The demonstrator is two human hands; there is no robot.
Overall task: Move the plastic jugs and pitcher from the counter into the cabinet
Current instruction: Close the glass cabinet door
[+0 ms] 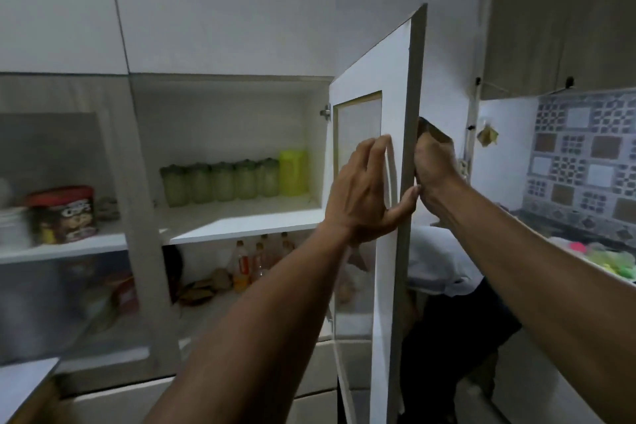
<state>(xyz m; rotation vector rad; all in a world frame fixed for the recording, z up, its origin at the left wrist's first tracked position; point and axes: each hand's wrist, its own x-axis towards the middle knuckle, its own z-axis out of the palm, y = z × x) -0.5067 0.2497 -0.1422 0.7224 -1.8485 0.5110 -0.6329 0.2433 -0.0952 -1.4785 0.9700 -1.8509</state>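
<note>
The white cabinet door (389,79), with its glass pane, stands swung open toward me. My left hand (364,189) lies flat on the door's inner face, fingers spread and thumb at the door's edge. My right hand (435,162) is behind the door's edge, closed around a dark handle (435,132) on the outer side. On the upper shelf (241,220) inside, a yellow-green plastic jug (292,172) stands at the right end, beside a row of several green-lidded jars (220,181). No jug or pitcher is in either hand.
Several bottles (256,260) and bags sit on the lower shelf. A red-lidded tin (62,213) stands behind the closed glass door at left. Blurred pink and green items (609,258) lie on the counter at right, below patterned tiles (585,155).
</note>
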